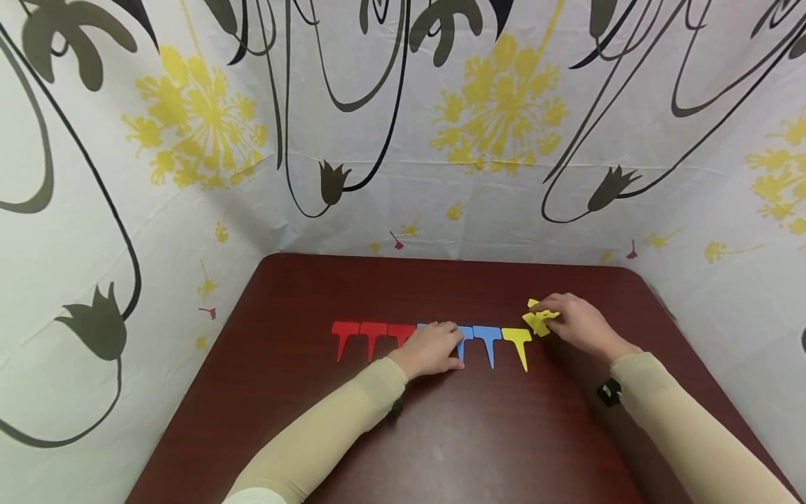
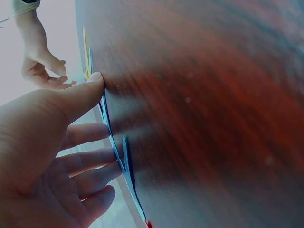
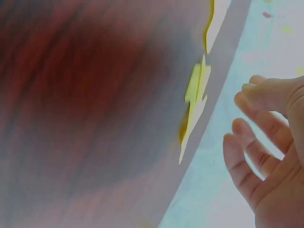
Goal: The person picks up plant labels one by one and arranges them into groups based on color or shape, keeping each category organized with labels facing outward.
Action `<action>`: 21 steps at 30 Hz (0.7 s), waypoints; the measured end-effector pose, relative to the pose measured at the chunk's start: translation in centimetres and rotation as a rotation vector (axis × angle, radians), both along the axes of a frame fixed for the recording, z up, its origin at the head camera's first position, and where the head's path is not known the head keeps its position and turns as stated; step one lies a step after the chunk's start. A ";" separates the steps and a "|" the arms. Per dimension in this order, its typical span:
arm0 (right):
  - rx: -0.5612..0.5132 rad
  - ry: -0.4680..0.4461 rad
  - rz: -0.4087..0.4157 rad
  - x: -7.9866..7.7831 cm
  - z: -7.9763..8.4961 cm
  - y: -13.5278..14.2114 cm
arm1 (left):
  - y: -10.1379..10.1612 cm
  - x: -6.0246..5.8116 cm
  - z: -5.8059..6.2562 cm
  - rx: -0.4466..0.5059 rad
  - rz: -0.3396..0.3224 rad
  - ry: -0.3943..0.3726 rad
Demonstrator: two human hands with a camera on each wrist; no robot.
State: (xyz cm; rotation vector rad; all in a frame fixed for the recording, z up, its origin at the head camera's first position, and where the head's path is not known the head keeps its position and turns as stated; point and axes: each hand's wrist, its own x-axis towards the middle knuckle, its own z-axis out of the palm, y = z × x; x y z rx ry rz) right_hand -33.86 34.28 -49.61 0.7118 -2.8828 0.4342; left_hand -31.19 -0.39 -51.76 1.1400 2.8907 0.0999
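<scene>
T-shaped plastic plant labels lie side by side in a row on the table: red labels point(image 1: 345, 329) at the left, blue labels point(image 1: 488, 334) in the middle and one yellow label point(image 1: 518, 337) at the right end. My left hand point(image 1: 430, 350) rests over the blue stretch with its fingers spread, its thumb and fingertips touching the labels and covering part of them. Just past the row's right end is a loose pile of yellow labels point(image 1: 539, 323). Over that pile hovers my right hand point(image 1: 581, 325); the right wrist view shows its loosely bent fingers point(image 3: 237, 149) apart from the labels, with nothing held.
The dark red-brown wooden table point(image 1: 466, 434) has rounded far corners. Behind and beside it hangs a white cloth point(image 1: 390, 175) with flower prints. A dark device point(image 1: 609, 392) sits at my right wrist.
</scene>
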 end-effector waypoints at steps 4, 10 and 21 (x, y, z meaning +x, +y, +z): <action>0.027 -0.043 -0.062 -0.3 0.6 0.8 | -0.1 0.0 -0.1 0.003 0.000 0.000; 0.064 -0.117 -0.102 -0.3 0.1 1.1 | 0.0 0.0 0.0 0.008 0.001 -0.003; 0.117 -0.145 -0.112 -1.4 -1.3 2.4 | -0.1 0.1 0.0 0.006 0.004 0.005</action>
